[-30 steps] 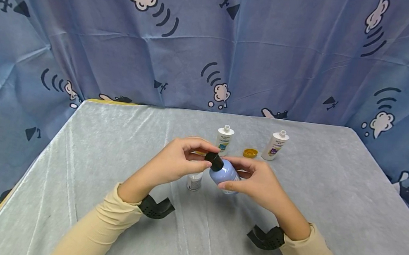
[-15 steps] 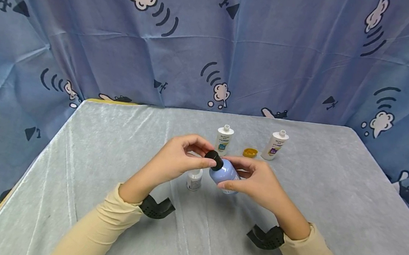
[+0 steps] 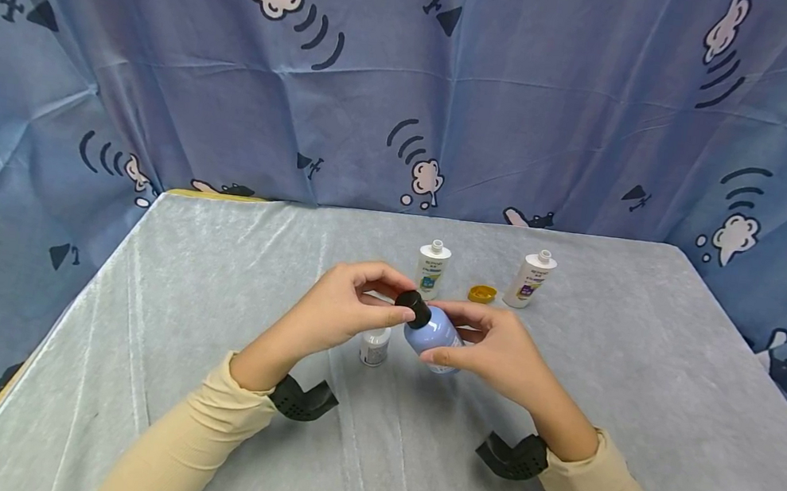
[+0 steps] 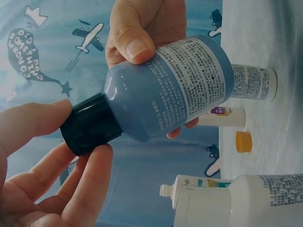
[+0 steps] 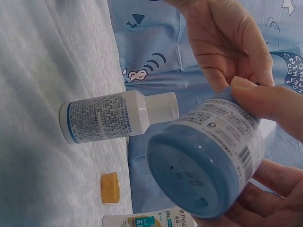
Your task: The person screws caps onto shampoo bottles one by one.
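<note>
A light-blue bottle (image 3: 433, 331) with a black cap (image 4: 92, 124) is held tilted, its cap toward the left. My right hand (image 3: 497, 351) grips the bottle's body, thumb over the printed label. With thumb and fingertips, my left hand (image 3: 336, 307) pinches the black cap. The cap sits on the bottle's neck in the left wrist view. In the right wrist view the bottle's blue base faces the camera. Just below the left hand stands a white bottle with a white cap (image 5: 162, 108), its upper part partly hidden by that hand in the head view.
Two white bottles without caps stand behind: one with a teal label (image 3: 432, 269), one with a purple label (image 3: 530, 281). Between them lies a yellow cap (image 3: 482, 294). Another white bottle (image 4: 258, 82) shows behind the blue one. A patterned curtain (image 3: 522, 115) hangs behind the grey cloth-covered table (image 3: 607, 340).
My left fingers have drawn back from over the black cap, and the thumb has shifted right along it. The right hand and the blue bottle have stayed nearly still.
</note>
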`<state>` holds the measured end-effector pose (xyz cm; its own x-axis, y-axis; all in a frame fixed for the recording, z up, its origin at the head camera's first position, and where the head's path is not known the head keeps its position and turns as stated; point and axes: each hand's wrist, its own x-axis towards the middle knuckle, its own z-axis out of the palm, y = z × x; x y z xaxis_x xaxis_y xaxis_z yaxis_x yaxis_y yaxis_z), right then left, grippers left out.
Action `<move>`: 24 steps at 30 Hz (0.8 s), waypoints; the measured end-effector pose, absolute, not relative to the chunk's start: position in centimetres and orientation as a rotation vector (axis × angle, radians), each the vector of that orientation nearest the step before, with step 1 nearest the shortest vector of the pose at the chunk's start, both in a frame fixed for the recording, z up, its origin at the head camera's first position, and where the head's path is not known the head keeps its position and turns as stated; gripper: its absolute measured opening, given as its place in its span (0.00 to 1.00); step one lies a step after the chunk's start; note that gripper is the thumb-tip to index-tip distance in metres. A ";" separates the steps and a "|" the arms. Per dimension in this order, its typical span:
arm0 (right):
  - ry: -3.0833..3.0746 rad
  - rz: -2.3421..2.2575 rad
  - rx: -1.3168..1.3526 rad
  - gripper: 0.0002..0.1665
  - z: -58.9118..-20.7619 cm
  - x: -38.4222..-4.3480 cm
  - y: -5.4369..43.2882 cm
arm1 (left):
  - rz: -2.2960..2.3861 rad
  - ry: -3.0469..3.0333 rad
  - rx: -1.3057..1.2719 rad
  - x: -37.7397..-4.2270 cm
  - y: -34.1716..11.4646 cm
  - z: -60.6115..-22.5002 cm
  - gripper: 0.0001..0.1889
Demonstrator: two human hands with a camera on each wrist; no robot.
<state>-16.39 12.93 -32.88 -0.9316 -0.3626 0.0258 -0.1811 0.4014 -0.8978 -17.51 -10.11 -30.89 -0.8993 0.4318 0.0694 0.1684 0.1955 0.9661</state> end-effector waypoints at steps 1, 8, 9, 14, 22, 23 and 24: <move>2.483 -1.551 -0.483 0.31 -32.9 -16.4 12.9 | 1.775 2.246 0.584 -17.5 -10.1 -30.9 0.16; 2.495 -1.541 -0.470 0.31 -32.9 -16.4 12.9 | 1.796 2.190 0.641 -17.5 -10.1 -31.1 0.18; 2.493 -1.542 -0.468 0.31 -32.9 -16.4 12.9 | 1.795 2.190 0.656 -17.5 -10.1 -31.2 0.18; 2.489 -1.547 -0.466 0.31 -32.9 -16.4 12.9 | 1.807 2.201 0.727 -17.5 -10.2 -31.3 0.18; 2.473 -1.550 -0.450 0.32 -32.8 -16.4 12.9 | 1.821 2.186 0.713 -17.4 -10.2 -31.2 0.18; 2.472 -1.549 -0.447 0.32 -32.7 -16.4 12.9 | 1.816 2.188 0.673 -17.4 -10.1 -31.1 0.19; 2.472 -1.548 -0.447 0.32 -32.7 -16.4 12.9 | 1.812 2.190 0.628 -17.4 -10.1 -31.1 0.19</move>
